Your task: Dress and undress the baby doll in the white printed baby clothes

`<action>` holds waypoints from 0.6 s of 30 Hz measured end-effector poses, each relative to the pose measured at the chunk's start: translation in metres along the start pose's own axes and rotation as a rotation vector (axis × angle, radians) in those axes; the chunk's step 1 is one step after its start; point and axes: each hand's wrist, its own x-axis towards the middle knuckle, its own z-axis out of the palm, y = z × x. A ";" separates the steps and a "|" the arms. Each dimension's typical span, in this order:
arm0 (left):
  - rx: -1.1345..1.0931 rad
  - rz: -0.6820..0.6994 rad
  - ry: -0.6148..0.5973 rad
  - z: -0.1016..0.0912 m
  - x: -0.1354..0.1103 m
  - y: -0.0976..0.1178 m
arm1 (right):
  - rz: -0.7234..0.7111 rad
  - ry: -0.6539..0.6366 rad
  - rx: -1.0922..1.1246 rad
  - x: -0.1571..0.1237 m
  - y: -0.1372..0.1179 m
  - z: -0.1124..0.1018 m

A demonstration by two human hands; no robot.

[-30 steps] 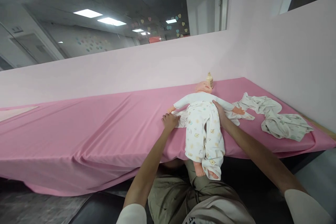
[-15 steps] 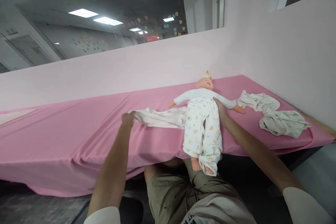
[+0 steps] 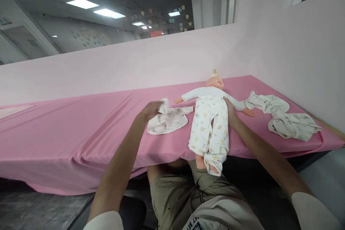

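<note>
A baby doll (image 3: 211,115) in a white top and printed white trousers lies on its back on the pink-covered table (image 3: 81,129), its feet over the front edge. My right hand (image 3: 230,109) rests flat against the doll's side at the waist, fingers stretched out. My left hand (image 3: 152,109) is closed on one end of a small white garment (image 3: 168,120), which lies bunched on the pink cloth just left of the doll.
A crumpled printed cloth (image 3: 283,120) lies on the table to the right of the doll, near the pale pink wall (image 3: 296,54). A low pink partition runs along the table's back. My lap in olive trousers (image 3: 175,194) is below the table edge.
My left hand pulled the white garment out from under the doll to the left, then brought it back toward the doll, where it now lies bunched. My right hand stayed on the doll.
</note>
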 end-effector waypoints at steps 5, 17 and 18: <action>0.455 0.048 -0.170 0.014 0.001 -0.025 | -0.088 -0.042 0.122 0.005 0.005 -0.008; 1.259 -0.010 0.145 0.005 0.017 -0.085 | -0.022 -0.018 0.098 0.005 0.001 -0.004; 1.264 0.016 0.150 0.003 0.018 -0.086 | -0.024 -0.026 0.105 0.005 0.001 -0.004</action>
